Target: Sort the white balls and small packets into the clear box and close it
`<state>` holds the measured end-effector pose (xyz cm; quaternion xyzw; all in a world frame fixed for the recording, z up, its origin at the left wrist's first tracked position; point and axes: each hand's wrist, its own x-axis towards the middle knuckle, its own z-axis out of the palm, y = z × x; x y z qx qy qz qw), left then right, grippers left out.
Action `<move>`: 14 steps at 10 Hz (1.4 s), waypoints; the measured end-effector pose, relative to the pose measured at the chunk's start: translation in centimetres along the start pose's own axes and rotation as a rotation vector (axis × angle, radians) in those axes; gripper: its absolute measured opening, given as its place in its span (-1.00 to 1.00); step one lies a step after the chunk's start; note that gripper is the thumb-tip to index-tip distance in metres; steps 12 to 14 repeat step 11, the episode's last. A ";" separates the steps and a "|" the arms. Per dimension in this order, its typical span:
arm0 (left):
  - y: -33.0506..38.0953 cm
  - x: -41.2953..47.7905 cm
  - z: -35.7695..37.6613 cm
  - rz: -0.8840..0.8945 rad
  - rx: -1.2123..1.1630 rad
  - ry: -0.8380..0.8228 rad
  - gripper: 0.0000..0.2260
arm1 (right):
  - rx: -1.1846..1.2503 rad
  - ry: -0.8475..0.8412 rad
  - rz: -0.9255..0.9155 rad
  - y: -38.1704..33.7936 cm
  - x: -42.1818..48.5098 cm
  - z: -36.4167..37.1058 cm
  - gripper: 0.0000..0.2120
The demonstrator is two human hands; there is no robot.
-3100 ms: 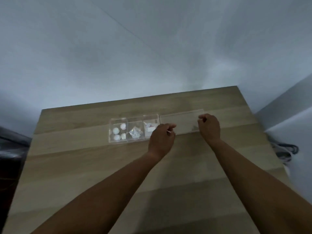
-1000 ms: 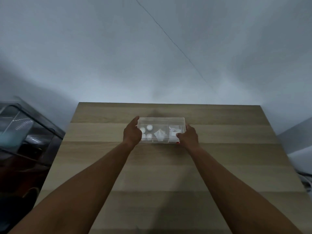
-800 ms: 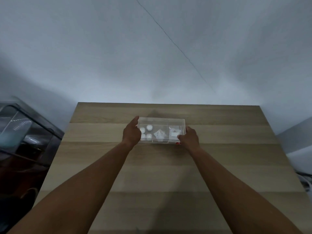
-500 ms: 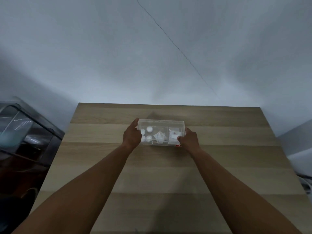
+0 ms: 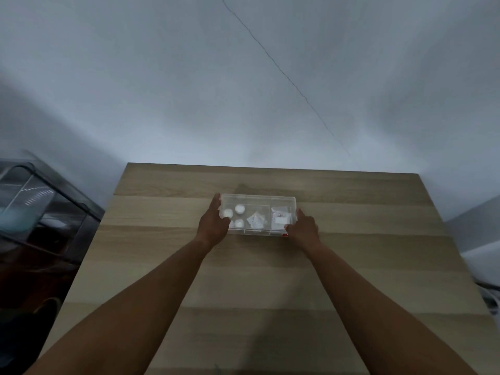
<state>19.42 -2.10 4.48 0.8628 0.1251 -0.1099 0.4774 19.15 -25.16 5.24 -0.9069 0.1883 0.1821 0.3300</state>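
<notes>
The clear box (image 5: 258, 199) lies on the wooden table (image 5: 270, 280) with its lid down over the compartments. Through the lid I see white balls (image 5: 239, 209) in the left compartment, a crumpled packet (image 5: 257, 220) in the middle one and a small white packet (image 5: 280, 218) on the right. My left hand (image 5: 213, 226) clasps the box's left end, thumb on top. At the box's right front corner my right hand (image 5: 303, 227) grips it, beside a small red mark on the front edge.
A pale wall rises just behind the table's far edge. To the left of the table stands a dark cabinet with a glass top (image 5: 35, 212). Cables lie on the floor at the far right (image 5: 491, 296).
Three seconds ago the box stood open with the lid flat to its right; now the lid is down and both hands hold the box's ends. In the last second the hands barely moved.
</notes>
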 end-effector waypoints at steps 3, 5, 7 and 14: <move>-1.6 -1.8 0.7 -0.116 -0.040 0.186 -0.48 | 0.321 0.108 -0.005 1.1 -1.4 0.8 -0.44; -1.3 -3.5 1.4 -0.002 0.014 0.224 -0.65 | 0.263 0.138 -0.045 1.3 -2.0 1.4 -0.50; -1.3 -2.8 1.3 0.025 0.014 0.163 -0.63 | 0.239 0.128 -0.065 0.9 -1.8 1.0 -0.44; -1.4 -2.6 1.3 0.024 0.012 0.063 -0.59 | 0.260 0.091 -0.110 0.9 -1.8 0.6 -0.45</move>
